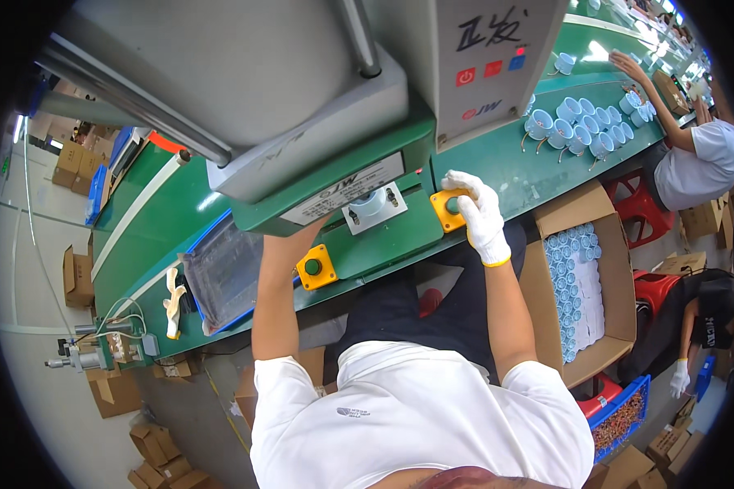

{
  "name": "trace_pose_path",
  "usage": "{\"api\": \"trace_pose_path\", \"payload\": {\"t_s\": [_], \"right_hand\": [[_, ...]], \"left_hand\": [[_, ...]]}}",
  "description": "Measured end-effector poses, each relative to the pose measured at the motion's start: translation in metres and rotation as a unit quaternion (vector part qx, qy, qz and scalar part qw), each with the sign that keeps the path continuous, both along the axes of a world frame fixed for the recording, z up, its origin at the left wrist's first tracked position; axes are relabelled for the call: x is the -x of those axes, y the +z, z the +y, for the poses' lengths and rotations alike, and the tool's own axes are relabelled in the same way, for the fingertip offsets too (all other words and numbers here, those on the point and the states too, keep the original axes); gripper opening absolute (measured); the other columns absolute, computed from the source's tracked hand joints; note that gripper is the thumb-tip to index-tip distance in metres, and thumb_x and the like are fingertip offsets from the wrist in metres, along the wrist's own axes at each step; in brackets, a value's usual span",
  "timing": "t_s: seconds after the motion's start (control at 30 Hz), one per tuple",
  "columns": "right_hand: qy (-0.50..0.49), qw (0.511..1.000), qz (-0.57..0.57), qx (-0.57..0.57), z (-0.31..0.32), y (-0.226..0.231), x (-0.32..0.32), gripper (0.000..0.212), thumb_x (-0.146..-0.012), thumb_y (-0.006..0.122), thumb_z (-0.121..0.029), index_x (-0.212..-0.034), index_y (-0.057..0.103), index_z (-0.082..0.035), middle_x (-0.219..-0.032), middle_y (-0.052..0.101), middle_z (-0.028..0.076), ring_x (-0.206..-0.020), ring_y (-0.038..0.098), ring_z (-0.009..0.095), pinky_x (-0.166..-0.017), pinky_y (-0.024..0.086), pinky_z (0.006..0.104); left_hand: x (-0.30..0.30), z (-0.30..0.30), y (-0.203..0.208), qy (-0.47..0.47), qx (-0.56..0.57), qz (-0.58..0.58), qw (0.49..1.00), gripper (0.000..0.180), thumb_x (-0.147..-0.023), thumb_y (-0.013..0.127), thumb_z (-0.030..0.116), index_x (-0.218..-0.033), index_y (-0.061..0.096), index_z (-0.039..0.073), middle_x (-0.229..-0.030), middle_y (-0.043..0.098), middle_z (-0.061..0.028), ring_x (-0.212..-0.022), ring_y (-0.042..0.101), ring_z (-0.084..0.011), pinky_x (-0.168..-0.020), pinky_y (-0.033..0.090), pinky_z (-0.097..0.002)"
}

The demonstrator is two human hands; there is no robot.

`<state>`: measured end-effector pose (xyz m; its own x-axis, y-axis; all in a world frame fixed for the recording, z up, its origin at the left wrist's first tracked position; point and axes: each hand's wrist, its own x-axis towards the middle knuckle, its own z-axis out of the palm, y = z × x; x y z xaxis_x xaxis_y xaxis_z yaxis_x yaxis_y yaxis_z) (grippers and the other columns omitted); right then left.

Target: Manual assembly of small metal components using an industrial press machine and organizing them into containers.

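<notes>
A bench press with a green head (334, 187) hangs over a metal fixture (377, 213). A light blue round plastic part (370, 201) sits in that fixture, partly hidden by the head. My left hand (300, 235) reaches in beneath the press head, which hides its fingers; the forearm passes beside a yellow box with a green push button (313, 266). In a white glove, my right hand (483, 218) rests at a second yellow button box (447, 210), its fingers loosely extended over the box and its green button.
Several light blue cups (583, 126) with wires stand on the green bench at right. A carton (534, 277) of blue parts is below them. At left lie a blue-rimmed tray (220, 273) and a white glove (173, 303). A co-worker (701, 159) sits far right.
</notes>
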<state>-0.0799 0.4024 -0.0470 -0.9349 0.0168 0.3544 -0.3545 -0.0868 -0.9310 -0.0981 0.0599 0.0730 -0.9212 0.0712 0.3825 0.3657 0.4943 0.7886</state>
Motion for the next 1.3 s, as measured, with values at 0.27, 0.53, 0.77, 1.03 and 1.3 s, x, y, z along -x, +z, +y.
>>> {"api": "trace_pose_path", "payload": {"t_s": [0.27, 0.53, 0.77, 1.03, 1.3], "right_hand": [[0.008, 1.0, 0.0, 0.009, 0.001, -0.001, 0.0, 0.046, -0.098, 0.059, -0.001, -0.143, 0.062, 0.003, -0.127, 0.075, 0.017, -0.122, 0.071, 0.026, -0.112, 0.052, 0.0404], [0.013, 0.999, 0.004, 0.036, 0.0, -0.001, 0.001, 0.045, -0.098, 0.06, -0.001, -0.143, 0.063, 0.003, -0.126, 0.076, 0.017, -0.122, 0.072, 0.026, -0.113, 0.052, 0.0405], [0.004, 1.0, -0.008, -0.015, 0.001, 0.009, -0.001, 0.045, -0.095, 0.062, -0.001, -0.139, 0.066, 0.002, -0.123, 0.077, 0.017, -0.115, 0.074, 0.026, -0.103, 0.058, 0.0389], [-0.056, 0.987, 0.086, -0.123, 0.004, 0.002, 0.003, 0.038, -0.087, 0.069, -0.008, -0.124, 0.077, -0.002, -0.128, 0.075, 0.02, -0.122, 0.07, 0.038, -0.108, 0.054, 0.0453], [-0.086, 0.965, 0.175, -0.178, 0.0, 0.009, 0.009, 0.022, -0.088, 0.069, -0.004, -0.108, 0.079, -0.001, -0.119, 0.079, 0.02, -0.123, 0.072, 0.041, -0.109, 0.056, 0.0493]], "left_hand": [[0.049, -0.006, -0.007, -0.075, 0.263, -0.012, 0.962, 0.033, -0.092, 0.088, 0.035, -0.112, 0.082, 0.01, -0.1, 0.079, -0.0053, -0.089, 0.072, -0.0155, -0.081, 0.057, -0.0341], [0.042, 0.028, 0.034, -0.112, 0.228, -0.083, 0.964, 0.025, -0.091, 0.087, 0.032, -0.105, 0.083, 0.011, -0.096, 0.079, -0.0046, -0.086, 0.071, -0.0151, -0.078, 0.057, -0.0324], [0.065, -0.002, 0.002, -0.244, -0.053, -0.18, 0.951, 0.027, -0.086, 0.09, 0.032, -0.1, 0.084, 0.009, -0.09, 0.078, -0.0043, -0.082, 0.069, -0.0156, -0.076, 0.055, -0.0317], [0.049, 0.015, 0.057, -0.122, 0.189, -0.207, 0.952, 0.031, -0.083, 0.091, 0.016, -0.111, 0.083, 0.005, -0.099, 0.081, -0.0073, -0.092, 0.074, -0.0189, -0.084, 0.059, -0.0352], [-0.074, -0.043, -0.047, 0.074, 0.105, -0.097, 0.987, 0.02, -0.09, 0.081, 0.004, -0.109, 0.082, -0.002, -0.112, 0.081, -0.0133, -0.106, 0.077, -0.0275, -0.094, 0.06, -0.0401]]}}
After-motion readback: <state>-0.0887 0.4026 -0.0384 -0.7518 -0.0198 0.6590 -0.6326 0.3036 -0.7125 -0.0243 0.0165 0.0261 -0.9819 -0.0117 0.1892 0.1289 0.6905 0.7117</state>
